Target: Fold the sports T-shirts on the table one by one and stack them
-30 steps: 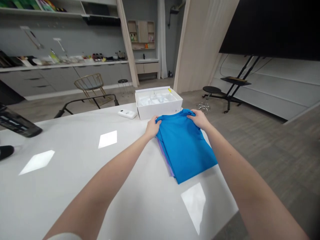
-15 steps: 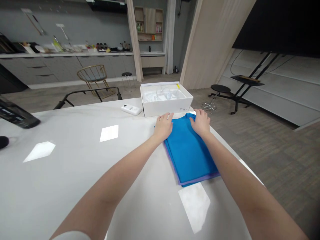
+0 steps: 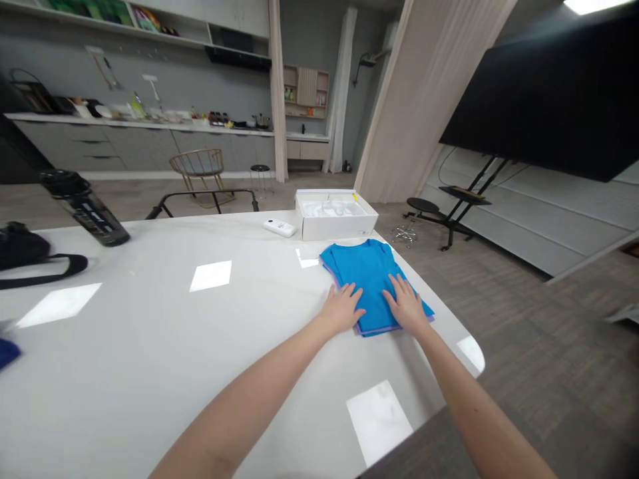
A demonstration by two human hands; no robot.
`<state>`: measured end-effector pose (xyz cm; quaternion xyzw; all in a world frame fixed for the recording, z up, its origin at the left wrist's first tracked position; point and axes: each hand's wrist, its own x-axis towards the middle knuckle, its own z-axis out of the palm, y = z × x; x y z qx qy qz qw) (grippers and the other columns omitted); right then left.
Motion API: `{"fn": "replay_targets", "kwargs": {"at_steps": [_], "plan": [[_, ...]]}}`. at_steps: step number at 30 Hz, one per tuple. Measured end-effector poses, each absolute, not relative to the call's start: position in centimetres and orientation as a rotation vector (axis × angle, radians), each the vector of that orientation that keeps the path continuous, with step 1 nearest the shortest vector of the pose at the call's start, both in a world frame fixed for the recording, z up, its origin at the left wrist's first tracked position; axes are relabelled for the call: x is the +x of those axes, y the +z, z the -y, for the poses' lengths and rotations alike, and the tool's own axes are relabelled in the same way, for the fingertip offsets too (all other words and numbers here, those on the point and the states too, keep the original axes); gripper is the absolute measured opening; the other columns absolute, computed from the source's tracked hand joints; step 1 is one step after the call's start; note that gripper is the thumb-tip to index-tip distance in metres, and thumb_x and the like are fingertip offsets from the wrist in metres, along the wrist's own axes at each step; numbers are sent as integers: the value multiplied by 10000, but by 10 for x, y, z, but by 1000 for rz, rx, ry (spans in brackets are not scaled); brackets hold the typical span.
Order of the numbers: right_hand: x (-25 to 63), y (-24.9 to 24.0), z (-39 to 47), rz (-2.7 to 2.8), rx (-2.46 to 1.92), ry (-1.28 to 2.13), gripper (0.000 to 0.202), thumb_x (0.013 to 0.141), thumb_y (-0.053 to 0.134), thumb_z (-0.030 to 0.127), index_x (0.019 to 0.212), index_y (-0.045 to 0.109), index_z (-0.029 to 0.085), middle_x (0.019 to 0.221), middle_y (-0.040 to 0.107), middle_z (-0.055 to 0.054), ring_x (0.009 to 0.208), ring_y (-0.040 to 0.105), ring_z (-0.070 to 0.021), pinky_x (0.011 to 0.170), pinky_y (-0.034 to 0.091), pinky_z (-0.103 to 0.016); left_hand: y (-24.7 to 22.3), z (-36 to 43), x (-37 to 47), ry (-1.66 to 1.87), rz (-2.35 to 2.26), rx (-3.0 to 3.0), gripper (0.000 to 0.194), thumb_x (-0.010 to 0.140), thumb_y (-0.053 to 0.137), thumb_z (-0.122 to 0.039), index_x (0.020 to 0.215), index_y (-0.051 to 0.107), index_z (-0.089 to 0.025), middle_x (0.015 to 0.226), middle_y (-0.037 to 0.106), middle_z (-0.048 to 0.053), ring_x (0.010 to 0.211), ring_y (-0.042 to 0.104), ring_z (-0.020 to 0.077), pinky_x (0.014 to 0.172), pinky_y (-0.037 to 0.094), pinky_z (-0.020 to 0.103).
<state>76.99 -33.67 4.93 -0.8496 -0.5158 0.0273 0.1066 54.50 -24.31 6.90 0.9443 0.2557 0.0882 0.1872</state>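
A folded blue T-shirt (image 3: 367, 273) lies flat near the right edge of the white table, its neckline pointing away from me. Purple cloth peeks out from beneath it along the left and near edges. My left hand (image 3: 343, 308) rests on the near left part of the shirt, fingers spread. On the near right part lies my right hand (image 3: 407, 306), its fingers also apart and pressed lightly on the fabric. Neither hand grips anything.
Behind the shirt stands an open white box (image 3: 329, 228) with pale contents. Beside it lies a white handheld device (image 3: 279, 228). A dark bottle (image 3: 94, 213) and a black strapped item (image 3: 24, 253) are at the left. The table (image 3: 200, 366) ends at the right.
Both hands have moved from the shirt's far neckline end back toward its near edge, staying spread. The view has tilted up and turned left, showing more of the table's left side.
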Motion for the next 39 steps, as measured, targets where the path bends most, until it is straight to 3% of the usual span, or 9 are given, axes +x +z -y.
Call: {"fn": "replay_targets", "kwargs": {"at_steps": [3,6,12,16,24,28,32,36,39], "plan": [[728,52,360,1484,-2526,-15,598,1002,328,485,1546,398,247,1619,353,-151,1479,330,-399,1106,295,-732,86,268,494,286,-688,2665,552,987,479,-390,1518,421,-247,1619,372,122,1486,357,292,1222,215,618],[669,68,352,1590,-2261,-114,564,967,406,454,1463,497,203,1556,437,-188,1432,411,-383,1121,364,-636,105,280,430,302,-739,2643,422,982,492,-367,1387,556,-267,1555,472,97,1415,458,266,1210,275,580],[494,116,291,1957,-1615,603,341,928,512,484,1121,697,272,1144,737,-88,1025,700,-288,928,548,-434,136,279,257,499,-1196,2587,359,970,503,-310,1308,607,-243,1480,543,87,1342,527,248,1193,333,495],[361,135,263,2154,-1326,895,291,921,536,460,1008,722,254,974,764,-57,879,711,-250,810,554,-384,141,280,124,604,-1639,2455,348,948,524,-262,1280,620,-228,1454,556,94,1320,538,239,1162,370,435],[164,128,216,2386,-1039,1136,185,902,591,296,971,733,199,870,744,-35,770,705,-183,690,518,-276,133,300,-97,563,-2564,1932,401,945,493,-251,1336,571,-212,1457,523,148,1313,513,309,1125,338,490],[112,124,196,2435,-1033,1129,146,903,615,253,972,733,201,848,745,-27,757,712,-173,715,516,-266,119,300,-145,371,-2687,1712,461,960,488,-358,1386,520,-186,1411,547,182,1262,542,338,1068,371,489],[83,121,191,2420,-1067,1132,140,916,627,262,994,727,204,855,740,-28,757,709,-172,702,509,-262,106,293,-160,285,-2684,1739,347,963,473,-327,1247,621,-194,1274,631,153,1182,591,320,1012,409,446],[72,116,196,2415,-1025,1096,135,921,611,251,973,728,206,917,739,-35,777,697,-174,738,518,-284,104,291,-163,379,-2715,1679,314,993,403,-318,1066,680,-189,1123,683,150,1053,645,318,875,463,405],[66,113,200,2406,-998,1003,145,913,599,232,984,724,210,963,733,-42,845,687,-191,820,525,-323,111,295,-164,548,-2779,1597,364,1031,323,-328,1128,650,-201,1089,697,138,978,667,300,822,465,386]]}}
